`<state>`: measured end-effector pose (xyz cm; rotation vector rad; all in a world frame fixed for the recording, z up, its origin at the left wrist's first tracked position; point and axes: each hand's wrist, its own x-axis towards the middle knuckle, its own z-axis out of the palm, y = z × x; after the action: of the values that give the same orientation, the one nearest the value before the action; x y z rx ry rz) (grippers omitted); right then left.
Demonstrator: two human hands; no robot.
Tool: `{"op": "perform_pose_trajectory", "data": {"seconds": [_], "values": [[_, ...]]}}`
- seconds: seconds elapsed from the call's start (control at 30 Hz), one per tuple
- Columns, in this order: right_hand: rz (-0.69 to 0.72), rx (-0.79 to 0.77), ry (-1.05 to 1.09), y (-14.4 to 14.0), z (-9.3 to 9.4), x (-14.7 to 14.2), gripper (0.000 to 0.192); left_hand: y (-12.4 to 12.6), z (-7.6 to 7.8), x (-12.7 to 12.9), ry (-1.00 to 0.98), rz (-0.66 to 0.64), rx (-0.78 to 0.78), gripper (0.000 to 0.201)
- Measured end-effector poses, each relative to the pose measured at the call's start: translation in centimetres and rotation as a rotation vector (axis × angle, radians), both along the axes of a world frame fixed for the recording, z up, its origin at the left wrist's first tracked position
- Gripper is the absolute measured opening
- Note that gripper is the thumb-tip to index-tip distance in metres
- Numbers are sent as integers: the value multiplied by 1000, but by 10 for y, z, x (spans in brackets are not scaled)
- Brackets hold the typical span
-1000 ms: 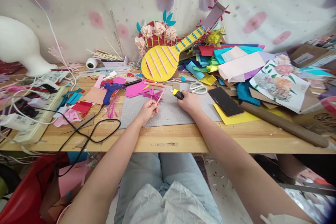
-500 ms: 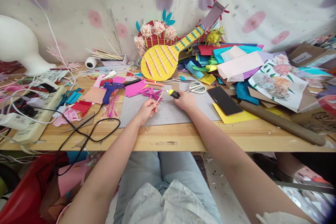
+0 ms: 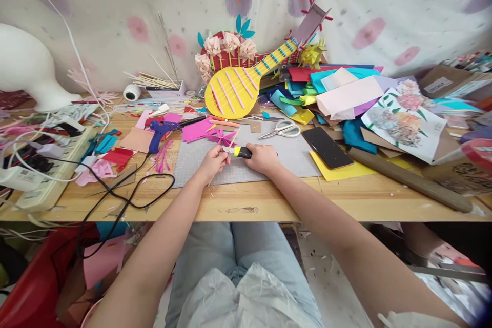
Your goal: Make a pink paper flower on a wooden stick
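Head view: both hands meet over the grey cutting mat (image 3: 269, 156). The right hand (image 3: 263, 158) is closed around a yellow-and-black utility knife (image 3: 239, 151), blade end pointing left. The left hand (image 3: 213, 161) pinches a thin wooden stick (image 3: 234, 138) at the blade. The stick looks light, stiff and easy to snap, so it is best held close to the cut; the knife is safest by its handle. Behind, a small white box (image 3: 169, 91) holds more sticks (image 3: 154, 80).
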<state>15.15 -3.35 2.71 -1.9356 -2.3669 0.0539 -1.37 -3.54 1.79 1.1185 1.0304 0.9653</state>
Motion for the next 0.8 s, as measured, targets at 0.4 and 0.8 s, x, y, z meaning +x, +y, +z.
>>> {"op": "perform_pose_trajectory", "data": {"seconds": [0.4, 0.8], "values": [[-217, 74, 64, 15, 0, 26, 30, 1, -1, 2, 19, 34, -14, 3], [-354, 40, 81, 23, 8, 29, 32, -4, -1, 0, 67, -14, 19, 5]]}}
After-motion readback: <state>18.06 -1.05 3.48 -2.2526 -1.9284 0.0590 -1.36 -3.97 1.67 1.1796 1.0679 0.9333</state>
